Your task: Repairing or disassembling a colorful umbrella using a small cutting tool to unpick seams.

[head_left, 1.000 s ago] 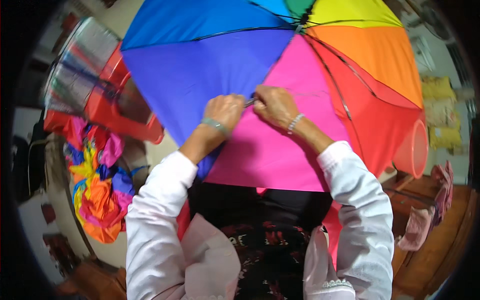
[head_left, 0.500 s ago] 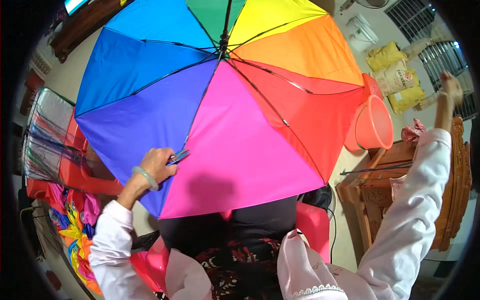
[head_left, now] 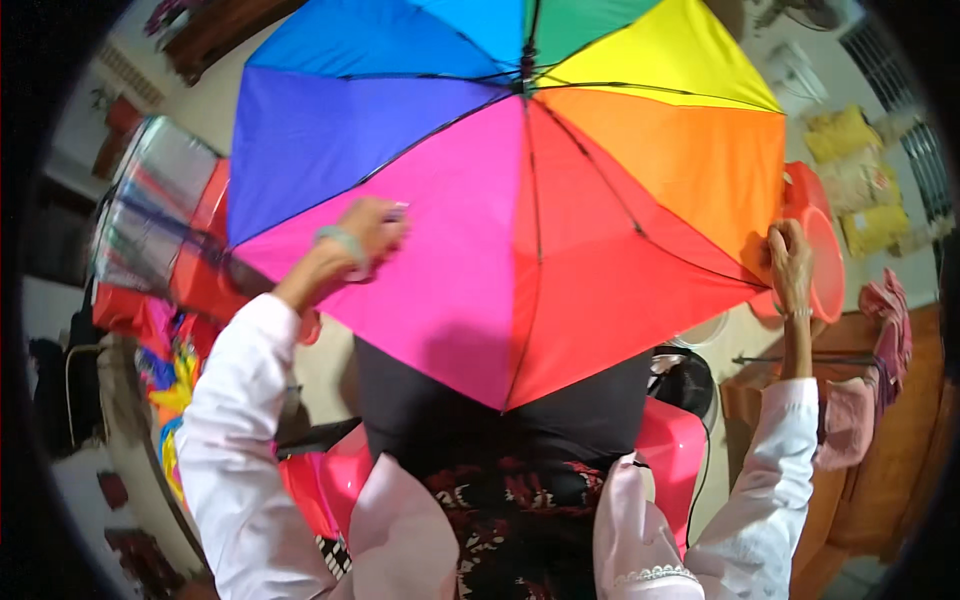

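An open rainbow umbrella [head_left: 440, 270] spreads over my lap with its inner side and black ribs facing me. My left hand [head_left: 368, 238], a pale green bangle on its wrist, is closed over the pink panel. A small end of the thread snips [head_left: 398, 210] pokes out of its fingers; the rest is hidden in the blurred fist. My right hand [head_left: 790, 262] pinches the umbrella's right edge, at the corner where the orange panel meets the red one. The black shaft [head_left: 528, 50] points away from me at the top.
Folded colourful umbrellas [head_left: 175, 370] lie in a heap on the left, below a clear-wrapped bundle [head_left: 150, 200]. An orange-pink bucket [head_left: 825, 265] stands behind my right hand. Carved wooden furniture [head_left: 880, 450] fills the right side, with pink cloths [head_left: 850, 420] hung there. Yellow sacks [head_left: 870, 230] lie beyond.
The umbrella has turned clockwise and shifted right. My right hand has come down from the raised position at the far right onto its edge. My left hand moved up and right with the snips.
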{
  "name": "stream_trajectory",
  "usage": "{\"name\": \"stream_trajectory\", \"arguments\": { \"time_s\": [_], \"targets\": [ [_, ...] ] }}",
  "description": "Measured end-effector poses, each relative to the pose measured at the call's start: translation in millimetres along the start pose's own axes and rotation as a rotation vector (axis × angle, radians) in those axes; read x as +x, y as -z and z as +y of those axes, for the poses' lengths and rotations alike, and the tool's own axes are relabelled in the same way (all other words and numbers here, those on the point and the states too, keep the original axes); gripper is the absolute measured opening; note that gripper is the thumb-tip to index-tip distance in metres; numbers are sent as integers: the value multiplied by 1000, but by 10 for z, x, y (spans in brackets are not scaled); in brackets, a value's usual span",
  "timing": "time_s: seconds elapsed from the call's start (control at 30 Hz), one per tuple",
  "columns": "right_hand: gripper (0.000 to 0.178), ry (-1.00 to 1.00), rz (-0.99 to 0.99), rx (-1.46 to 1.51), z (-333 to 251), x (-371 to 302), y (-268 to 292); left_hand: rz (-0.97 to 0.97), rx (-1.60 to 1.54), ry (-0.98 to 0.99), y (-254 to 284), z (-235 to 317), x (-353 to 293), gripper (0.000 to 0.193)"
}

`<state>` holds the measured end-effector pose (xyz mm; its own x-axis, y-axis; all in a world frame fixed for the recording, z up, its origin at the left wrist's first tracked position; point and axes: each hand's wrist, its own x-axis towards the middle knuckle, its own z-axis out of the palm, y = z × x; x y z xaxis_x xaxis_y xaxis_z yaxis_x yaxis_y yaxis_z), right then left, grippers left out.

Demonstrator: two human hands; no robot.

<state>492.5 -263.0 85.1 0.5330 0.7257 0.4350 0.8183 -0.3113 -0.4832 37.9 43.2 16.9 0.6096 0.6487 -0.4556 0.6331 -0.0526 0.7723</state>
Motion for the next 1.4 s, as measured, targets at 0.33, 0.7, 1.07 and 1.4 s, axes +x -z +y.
{"name": "stream_trajectory", "arguments": {
  "time_s": [0.33, 0.7, 1.07, 1.4],
  "targets": [
    [8, -34, -72, 201, -619, -250, -373, 280, 584, -232, -1029, 481, 34, 28],
    [3, -15, -7, 147, -622, -416, -493, 416, 787, -100, -938, 309, 46, 19],
    [6, 67, -33, -113, -316, -553, -377, 453, 589, -102, -1150, 114, -10, 17],
    [10, 407, 296, 185, -1585, 400, 139, 585, 423, -158, -1498, -198, -172, 16]
  ]
}}
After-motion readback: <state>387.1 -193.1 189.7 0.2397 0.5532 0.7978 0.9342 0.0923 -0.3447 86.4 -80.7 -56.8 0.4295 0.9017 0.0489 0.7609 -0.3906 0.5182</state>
